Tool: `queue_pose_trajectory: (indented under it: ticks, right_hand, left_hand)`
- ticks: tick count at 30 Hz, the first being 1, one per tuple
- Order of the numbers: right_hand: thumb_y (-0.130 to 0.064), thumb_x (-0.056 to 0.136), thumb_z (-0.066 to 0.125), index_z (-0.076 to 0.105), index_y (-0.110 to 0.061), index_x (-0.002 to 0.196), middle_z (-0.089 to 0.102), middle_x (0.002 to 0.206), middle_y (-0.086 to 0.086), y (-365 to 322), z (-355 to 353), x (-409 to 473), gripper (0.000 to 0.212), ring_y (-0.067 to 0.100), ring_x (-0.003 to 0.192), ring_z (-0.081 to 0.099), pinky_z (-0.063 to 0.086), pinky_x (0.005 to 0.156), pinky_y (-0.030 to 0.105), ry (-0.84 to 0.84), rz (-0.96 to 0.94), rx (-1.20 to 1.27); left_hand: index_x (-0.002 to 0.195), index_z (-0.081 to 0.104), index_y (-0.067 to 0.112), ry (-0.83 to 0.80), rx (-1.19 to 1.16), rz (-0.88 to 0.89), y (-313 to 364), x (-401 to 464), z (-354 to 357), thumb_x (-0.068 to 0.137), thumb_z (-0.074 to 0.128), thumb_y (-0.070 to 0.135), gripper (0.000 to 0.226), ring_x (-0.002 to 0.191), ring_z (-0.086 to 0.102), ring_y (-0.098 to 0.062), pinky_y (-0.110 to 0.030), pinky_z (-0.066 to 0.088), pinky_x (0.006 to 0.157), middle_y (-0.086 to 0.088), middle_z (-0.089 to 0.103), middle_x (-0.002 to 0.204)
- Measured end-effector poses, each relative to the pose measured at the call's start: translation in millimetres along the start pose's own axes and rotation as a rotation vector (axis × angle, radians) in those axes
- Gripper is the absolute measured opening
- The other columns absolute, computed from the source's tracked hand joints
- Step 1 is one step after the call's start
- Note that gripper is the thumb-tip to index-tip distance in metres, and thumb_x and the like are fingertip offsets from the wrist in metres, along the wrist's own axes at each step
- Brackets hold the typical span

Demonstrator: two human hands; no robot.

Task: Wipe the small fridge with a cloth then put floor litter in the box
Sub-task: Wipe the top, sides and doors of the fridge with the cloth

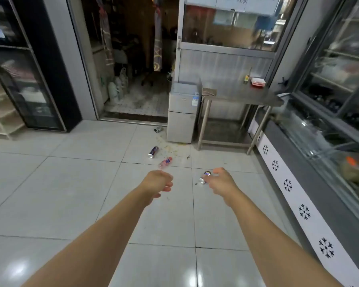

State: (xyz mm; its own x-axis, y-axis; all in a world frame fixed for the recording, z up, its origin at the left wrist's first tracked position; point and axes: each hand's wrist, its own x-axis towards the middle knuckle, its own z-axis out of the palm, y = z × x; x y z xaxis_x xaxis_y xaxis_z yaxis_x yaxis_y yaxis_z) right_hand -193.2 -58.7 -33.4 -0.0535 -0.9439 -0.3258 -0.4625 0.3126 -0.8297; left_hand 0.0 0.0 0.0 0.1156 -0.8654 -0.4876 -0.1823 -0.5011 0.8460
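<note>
The small fridge [181, 112] sits against the far wall beside a steel table [243, 95] with a cloth [209, 92] on its corner. Cans [153, 152] and a pink bottle [165, 162] lie on the tiles. Left hand [159, 181] and right hand [222, 182] hang loose, holding nothing.

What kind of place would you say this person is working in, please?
Probably the back area of a small eatery or shop. Glass-door display coolers line the right side, a steel table stands beside a small fridge, and a doorway opens onto a cluttered storeroom. Cans litter the tiled floor.
</note>
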Motion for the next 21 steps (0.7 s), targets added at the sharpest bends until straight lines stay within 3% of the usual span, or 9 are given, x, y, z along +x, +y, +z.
queue_pose_trajectory:
  ticks: [5, 9, 15, 17, 21]
  right_hand:
    - [-0.033, 0.086, 0.063, 0.038, -0.012, 0.135, 0.044, 0.138, 0.009, -15, -6, 35, 0.059, 0.025, 0.117, 0.049, 0.036, 0.085, 0.028, 0.007, -0.022, -0.039]
    - [-0.037, 0.087, 0.062, 0.036, -0.013, 0.137, 0.043, 0.14, 0.007, -34, -23, 91, 0.062, 0.023, 0.118, 0.048, 0.036, 0.082, 0.026, 0.024, -0.061, -0.019]
    - [-0.038, 0.087, 0.062, 0.037, -0.013, 0.138, 0.043, 0.141, 0.008, -70, -60, 208, 0.063, 0.026, 0.126, 0.046, 0.038, 0.098, 0.032, 0.033, -0.1, -0.017]
    - [-0.037, 0.087, 0.062, 0.041, -0.012, 0.135, 0.046, 0.138, 0.007, -84, -75, 248, 0.058, 0.024, 0.122, 0.047, 0.038, 0.096, 0.032, 0.031, -0.094, -0.041]
    - [-0.032, 0.087, 0.064, 0.047, -0.017, 0.108, 0.053, 0.111, 0.004, -118, -98, 324, 0.031, 0.017, 0.094, 0.048, 0.037, 0.082, 0.027, 0.038, -0.131, -0.05]
  left_hand:
    - [0.12, 0.054, 0.008, 0.014, 0.019, -0.003, 26, 38, 0, 0.092, 0.052, 0.021, 0.031, 0.097, 0.062, -0.02, -0.035, 0.042, 0.085, -0.009, 0.065, 0.11]
    - [0.115, 0.057, 0.011, 0.036, 0.03, 0.029, 68, 91, 10, 0.091, 0.052, 0.022, 0.027, 0.091, 0.063, -0.017, -0.035, 0.042, 0.084, -0.006, 0.066, 0.103]
    - [0.11, 0.058, 0.012, 0.06, 0.068, 0.082, 148, 199, 36, 0.091, 0.053, 0.019, 0.021, 0.087, 0.063, -0.013, -0.028, 0.045, 0.07, -0.003, 0.066, 0.099]
    - [0.106, 0.06, 0.014, 0.056, 0.083, 0.1, 175, 230, 41, 0.09, 0.054, 0.019, 0.018, 0.087, 0.063, -0.014, -0.026, 0.044, 0.065, -0.006, 0.066, 0.102]
    - [0.096, 0.058, 0.018, 0.038, 0.095, 0.149, 223, 288, 41, 0.089, 0.055, 0.018, 0.008, 0.089, 0.062, -0.016, -0.025, 0.042, 0.063, -0.006, 0.065, 0.1]
